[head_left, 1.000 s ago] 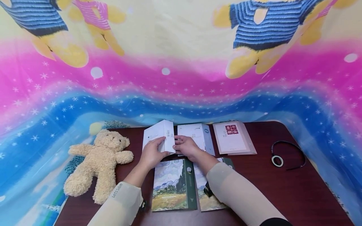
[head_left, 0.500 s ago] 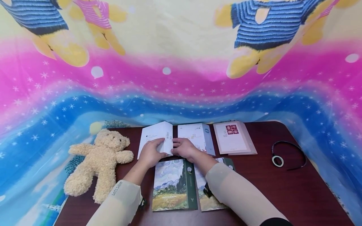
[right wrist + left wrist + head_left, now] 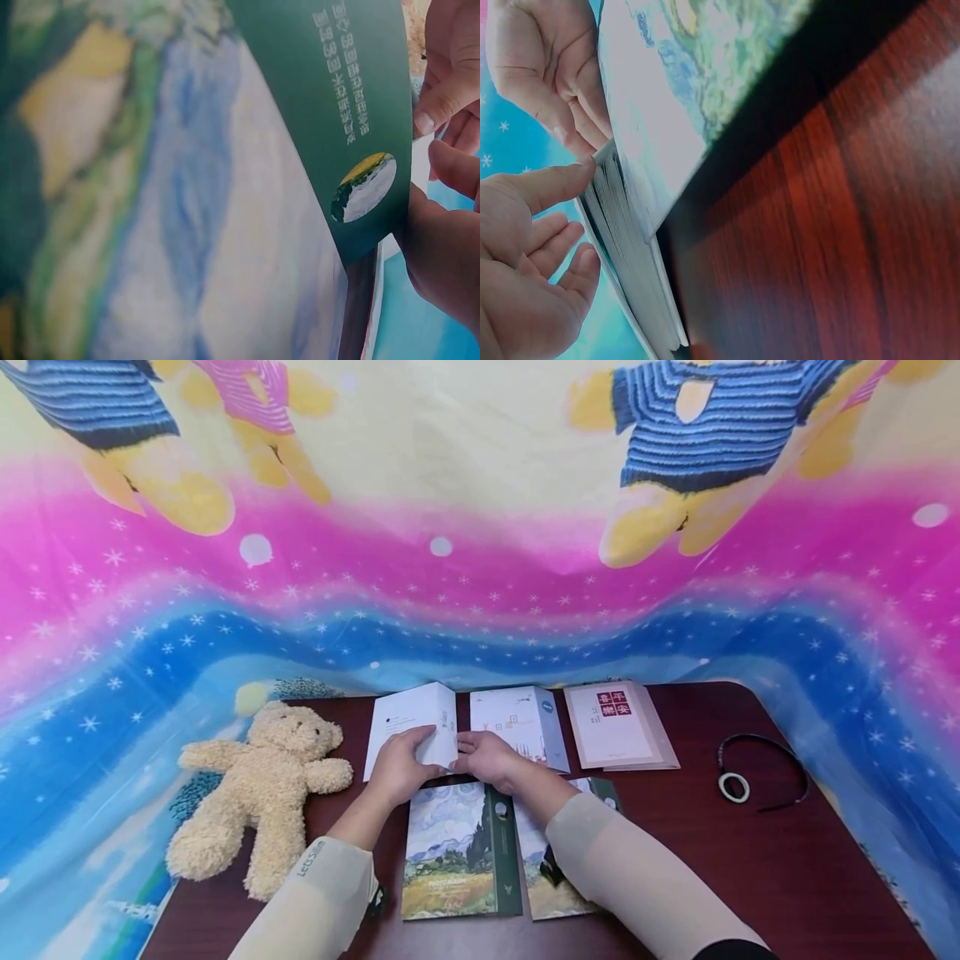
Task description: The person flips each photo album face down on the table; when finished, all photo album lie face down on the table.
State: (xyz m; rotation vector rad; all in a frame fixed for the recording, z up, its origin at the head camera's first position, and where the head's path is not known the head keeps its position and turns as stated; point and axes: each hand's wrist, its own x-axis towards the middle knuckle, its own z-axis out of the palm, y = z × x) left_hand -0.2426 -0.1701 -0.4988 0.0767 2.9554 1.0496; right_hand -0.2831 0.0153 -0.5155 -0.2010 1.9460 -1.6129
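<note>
A white book (image 3: pixel 397 703) with a strip of printed characters down its right side lies at the back left of the table. My left hand (image 3: pixel 401 767) rests over its near part, thumb (image 3: pixel 574 176) on the near corner by the page edges, other fingers loosely bent above the cover. From the right, my right hand (image 3: pixel 491 758) reaches to the book's right edge, its fingers fairly straight against that side. Close below the hands lies a painted photo album (image 3: pixel 450 847) with a green spine strip. A second such album (image 3: pixel 551 881) is partly under my right forearm.
Right of the white book lie another white book (image 3: pixel 498 702) with a blue strip and a pale book (image 3: pixel 618 735) with red characters. A plush bear (image 3: pixel 258 793) sits at the left. A black cord with a pale ring (image 3: pixel 733 787) lies at the right. Printed cloth hangs behind.
The white book, earlier tilted up more, has come down flatter and shifted slightly left. Both hands moved with it a little, then stayed nearly still over the last half second.
</note>
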